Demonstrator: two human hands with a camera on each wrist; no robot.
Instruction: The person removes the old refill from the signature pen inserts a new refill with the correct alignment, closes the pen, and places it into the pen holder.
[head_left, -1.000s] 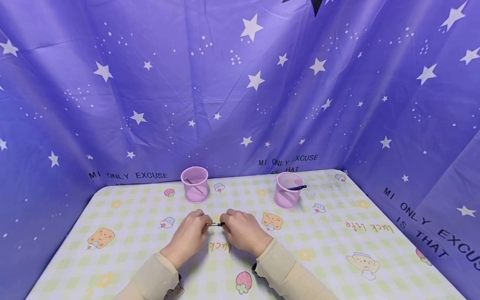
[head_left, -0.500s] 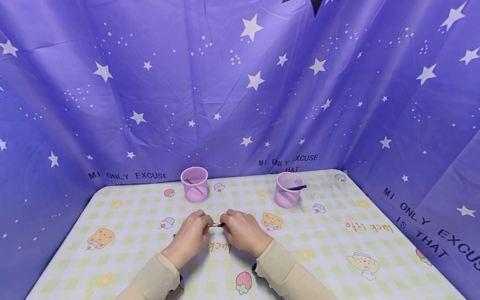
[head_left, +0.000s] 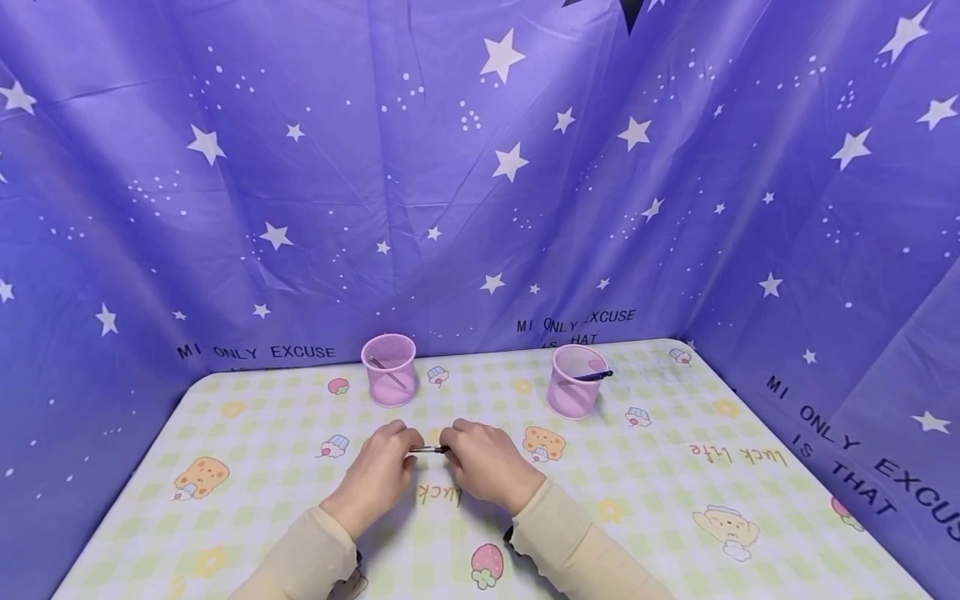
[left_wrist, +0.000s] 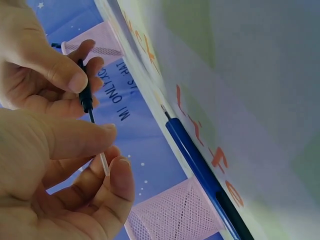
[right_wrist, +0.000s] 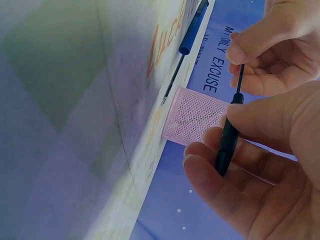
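Note:
Low over the middle of the table in the head view, my left hand [head_left: 378,467] and right hand [head_left: 487,462] face each other with a thin pen refill [head_left: 427,450] between them. In the left wrist view, the left thumb and fingers pinch the refill's pale, clear end [left_wrist: 104,164]. My right thumb and fingers hold a dark pen grip section [right_wrist: 229,140], from which the refill sticks out toward the left hand. A blue pen barrel [left_wrist: 187,155] lies on the tablecloth, with a thin tipped rod [right_wrist: 173,77] projecting from one end; the hands hide it from the head view.
Two pink mesh cups stand at the back. The left cup [head_left: 390,387] has a thin dark stick inside; a dark pen piece [head_left: 595,377] leans over the right cup's [head_left: 572,400] rim. A starry purple curtain [head_left: 450,183] hangs behind the checked tablecloth [head_left: 277,433].
Both hands stay in nearly the same place. The left fingers have shifted very slightly along the refill, leaving a little more of it showing between the hands.

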